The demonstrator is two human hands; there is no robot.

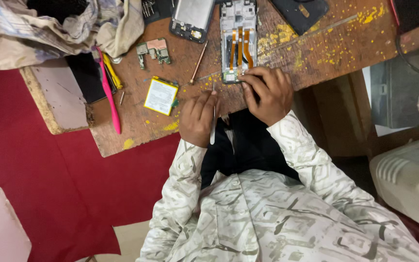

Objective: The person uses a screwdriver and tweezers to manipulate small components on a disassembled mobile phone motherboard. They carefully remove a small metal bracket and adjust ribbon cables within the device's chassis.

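We see the left hand (197, 119) with a closed grip on thin tweezers (213, 121). The right hand (266, 94) presses its fingers on the opened phone frame (238, 39), lying on the wooden counter (316, 48).

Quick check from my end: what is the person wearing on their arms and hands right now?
Both arms are covered by long sleeves of a pale cream shirt printed with a grey geometric, maze-like pattern; the same fabric covers the chest. The sleeves end at the wrists. The left hand and right hand are bare: no gloves, and no rings, watch or bands that I can make out.
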